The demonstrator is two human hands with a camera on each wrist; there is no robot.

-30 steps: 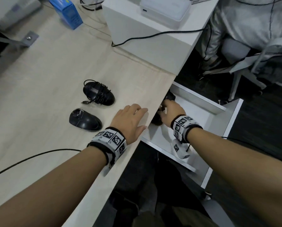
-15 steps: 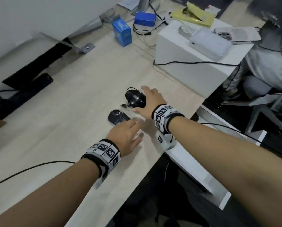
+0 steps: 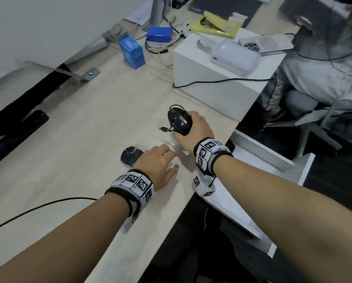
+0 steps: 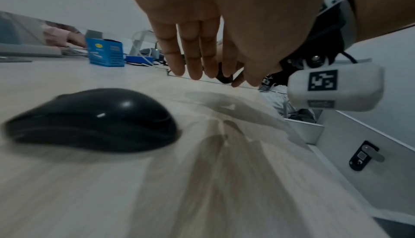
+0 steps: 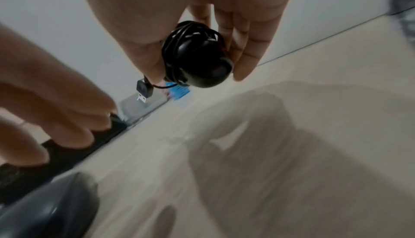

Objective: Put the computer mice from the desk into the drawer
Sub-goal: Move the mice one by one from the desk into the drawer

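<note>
My right hand (image 3: 193, 131) grips a black wired mouse (image 3: 179, 122) with its cable wound round it, lifted off the desk; the USB plug (image 5: 143, 92) dangles below it. In the right wrist view the thumb and fingers (image 5: 244, 46) pinch the wired mouse (image 5: 197, 60). A second black mouse (image 3: 130, 156) lies on the wooden desk (image 3: 69, 139), large in the left wrist view (image 4: 94, 119). My left hand (image 3: 158, 164) hovers open just right of it, fingers (image 4: 191, 53) straight. The white drawer (image 3: 263, 156) stands pulled out at the desk's right edge.
A white box (image 3: 218, 82) with a white device on top stands behind the hands, a black cable trailing from it. Blue boxes (image 3: 132, 52) and cables sit at the back. A seated person in grey (image 3: 324, 74) and a chair are right of the drawer.
My right hand came out of the drawer, reached over the desk to the wired mouse and now grips and lifts it. The left hand moved slightly toward the other mouse.
</note>
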